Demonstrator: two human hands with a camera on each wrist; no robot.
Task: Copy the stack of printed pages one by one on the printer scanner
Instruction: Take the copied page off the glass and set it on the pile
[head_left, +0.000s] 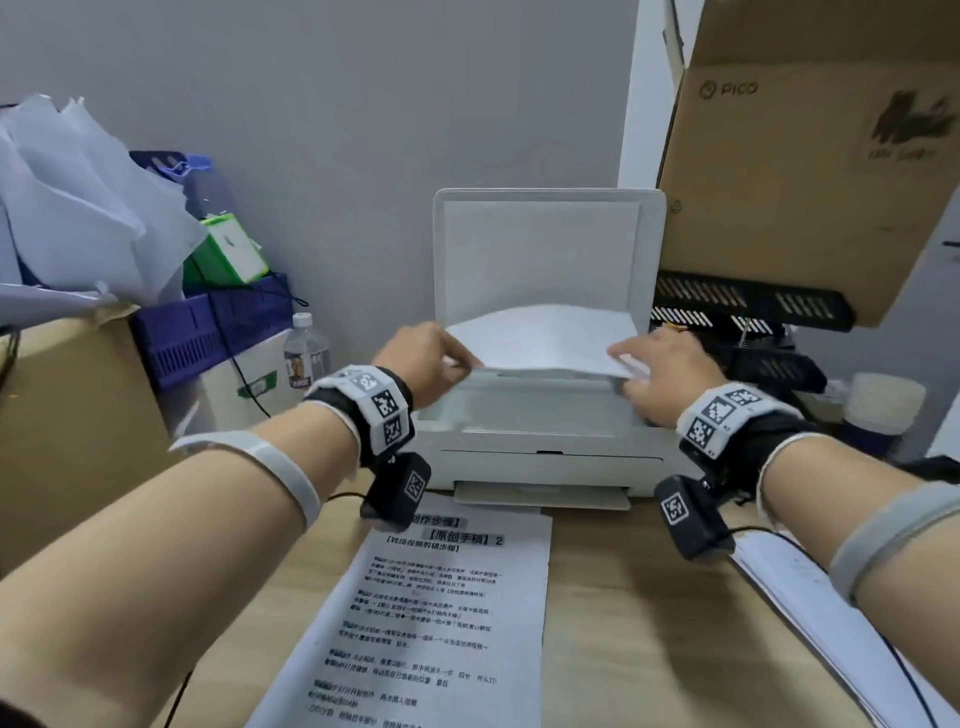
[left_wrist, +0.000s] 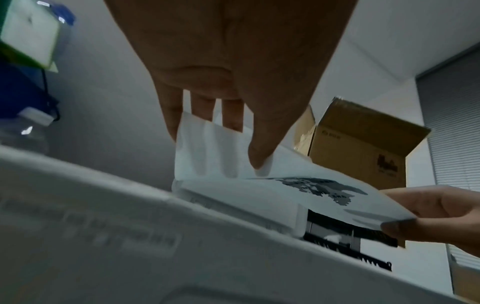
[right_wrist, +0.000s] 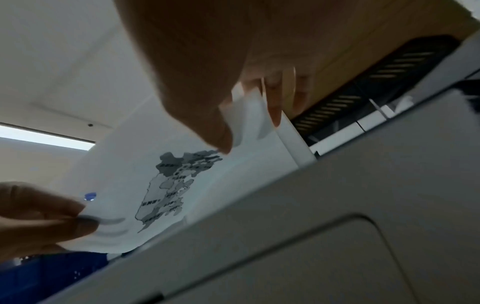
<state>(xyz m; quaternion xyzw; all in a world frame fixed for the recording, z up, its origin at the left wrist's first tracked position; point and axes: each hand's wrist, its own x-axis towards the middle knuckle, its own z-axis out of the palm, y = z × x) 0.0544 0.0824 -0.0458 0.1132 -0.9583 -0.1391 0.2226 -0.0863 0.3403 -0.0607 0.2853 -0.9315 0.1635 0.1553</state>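
A white printer (head_left: 540, 457) stands on the wooden desk with its scanner lid (head_left: 545, 249) raised. Over the scanner bed both hands hold one sheet of paper (head_left: 545, 338) face down. My left hand (head_left: 441, 358) pinches its near left corner, and my right hand (head_left: 644, 364) pinches the near right corner. The wrist views show a grey map printed on the sheet's underside (right_wrist: 171, 185) (left_wrist: 322, 187), with the thumb (left_wrist: 259, 152) under the paper. A printed page of text (head_left: 441, 613) lies on the desk in front of the printer.
More white sheets (head_left: 810, 597) lie at the desk's right edge. A cardboard box (head_left: 810, 156) hangs over a black wire rack (head_left: 748, 306) right of the printer. At the left are a water bottle (head_left: 306, 348), a blue crate (head_left: 218, 322), a brown box and crumpled paper.
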